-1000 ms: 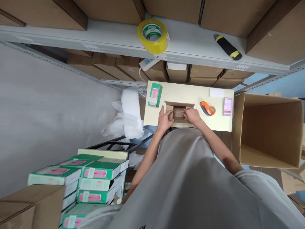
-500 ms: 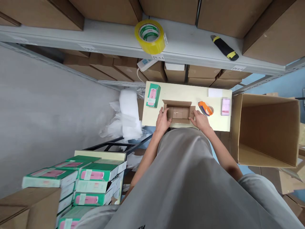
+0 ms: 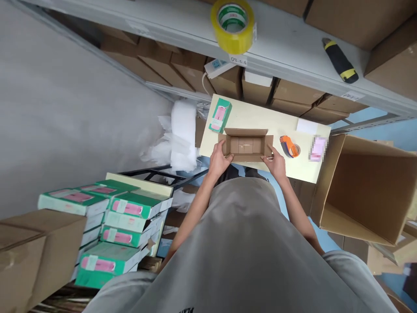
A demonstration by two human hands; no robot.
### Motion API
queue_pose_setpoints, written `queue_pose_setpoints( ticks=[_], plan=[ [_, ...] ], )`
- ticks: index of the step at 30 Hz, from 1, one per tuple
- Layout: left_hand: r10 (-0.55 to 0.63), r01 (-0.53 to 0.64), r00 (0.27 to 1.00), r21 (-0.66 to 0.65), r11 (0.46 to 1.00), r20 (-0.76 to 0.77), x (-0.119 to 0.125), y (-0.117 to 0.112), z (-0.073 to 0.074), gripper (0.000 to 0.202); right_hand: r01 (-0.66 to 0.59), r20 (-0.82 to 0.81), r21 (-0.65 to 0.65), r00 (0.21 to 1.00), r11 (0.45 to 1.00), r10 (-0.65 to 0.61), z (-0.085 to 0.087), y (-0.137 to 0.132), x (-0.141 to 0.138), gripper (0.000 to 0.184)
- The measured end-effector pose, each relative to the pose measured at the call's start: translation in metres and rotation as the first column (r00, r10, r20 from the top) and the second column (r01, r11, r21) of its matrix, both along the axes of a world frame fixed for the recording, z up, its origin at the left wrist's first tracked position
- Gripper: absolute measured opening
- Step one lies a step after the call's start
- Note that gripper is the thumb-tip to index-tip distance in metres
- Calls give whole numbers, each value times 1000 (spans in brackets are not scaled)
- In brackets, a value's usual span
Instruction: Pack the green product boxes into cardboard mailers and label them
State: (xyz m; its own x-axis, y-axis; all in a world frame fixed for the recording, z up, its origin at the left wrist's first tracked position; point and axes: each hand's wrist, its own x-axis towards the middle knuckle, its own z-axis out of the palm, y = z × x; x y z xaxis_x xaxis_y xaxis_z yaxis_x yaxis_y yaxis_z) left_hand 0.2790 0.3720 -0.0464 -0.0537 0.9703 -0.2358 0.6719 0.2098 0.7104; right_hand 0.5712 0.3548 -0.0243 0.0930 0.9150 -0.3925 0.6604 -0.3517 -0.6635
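A small open cardboard box (image 3: 246,145) stands at the near edge of the cream tabletop (image 3: 257,114), its flaps folded outward and nothing visible inside. Gripping its left end is my left hand (image 3: 220,160), with the thumb at the near corner and the fingers at the left flap. My right hand (image 3: 275,164) holds the right end in the same way. Left of the box lies a green box with a pink picture (image 3: 220,115). To the right is an orange tape dispenser (image 3: 288,146) with a tape roll in it.
A yellow tape roll (image 3: 232,27) and a black-and-yellow utility knife (image 3: 340,61) lie on the shelf above. On the right stands a large open carton (image 3: 371,187). Green boxes (image 3: 127,208) are stacked at lower left, near white foam wrap (image 3: 183,135).
My view has turned and shifted, so the shelf and table appear tilted. The small box's side flaps are spread wider, and both hands now hold its near corners.
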Motion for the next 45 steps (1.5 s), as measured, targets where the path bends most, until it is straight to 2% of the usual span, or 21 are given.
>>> queue_pose_setpoints(
  ticks=[5, 9, 12, 15, 19, 23, 25, 27, 31, 34, 38, 40, 43, 45],
  plan=[
    [123, -127, 991, 78, 989, 60, -31, -21, 27, 75, -70, -36, 107, 997, 992, 74, 25, 1, -24, 81],
    [277, -285, 958, 135, 949, 79, -82, -60, 57, 71, -190, -55, 154, 978, 970, 201, 44, -3, -75, 86],
    [395, -406, 914, 191, 894, 92, -135, -112, 82, 67, -300, -91, 191, 942, 934, 322, 57, -11, -130, 89],
    [523, -531, 846, 245, 811, 105, -188, -175, 105, 62, -408, -122, 238, 888, 881, 444, 71, -29, -195, 91],
    [685, -687, 717, 303, 661, 131, -247, -258, 129, 55, -541, -113, 297, 798, 787, 592, 92, -65, -285, 93],
    [814, -808, 562, 306, 503, 147, -292, -333, 147, 53, -630, -132, 329, 707, 704, 695, 113, -101, -365, 94],
    [861, -848, 490, 304, 433, 139, -309, -365, 150, 52, -694, -120, 326, 643, 642, 756, 120, -115, -401, 92],
    [899, -878, 420, 307, 367, 126, -323, -392, 146, 50, -766, -93, 316, 563, 560, 821, 123, -125, -434, 90],
    [952, -923, 296, 278, 264, 80, -339, -422, 121, 49, -878, -7, 305, 385, 369, 923, 116, -136, -489, 85],
    [972, -949, 229, 235, 211, 49, -345, -429, 98, 51, -928, 46, 278, 269, 247, 962, 104, -137, -518, 80],
    [986, -968, 161, 201, 151, 36, -353, -427, 79, 49, -960, 67, 231, 180, 161, 981, 91, -130, -546, 75],
    [992, -973, 123, 198, 115, 28, -356, -424, 77, 46, -967, 66, 229, 131, 112, 989, 89, -124, -556, 72],
    [995, -972, 95, 217, 89, 15, -359, -419, 84, 41, -961, 97, 272, 69, 40, 993, 92, -116, -567, 66],
    [995, -964, 95, 252, 89, 14, -360, -417, 94, 39, -946, 121, 324, 75, 32, 990, 100, -114, -571, 61]
  ],
)
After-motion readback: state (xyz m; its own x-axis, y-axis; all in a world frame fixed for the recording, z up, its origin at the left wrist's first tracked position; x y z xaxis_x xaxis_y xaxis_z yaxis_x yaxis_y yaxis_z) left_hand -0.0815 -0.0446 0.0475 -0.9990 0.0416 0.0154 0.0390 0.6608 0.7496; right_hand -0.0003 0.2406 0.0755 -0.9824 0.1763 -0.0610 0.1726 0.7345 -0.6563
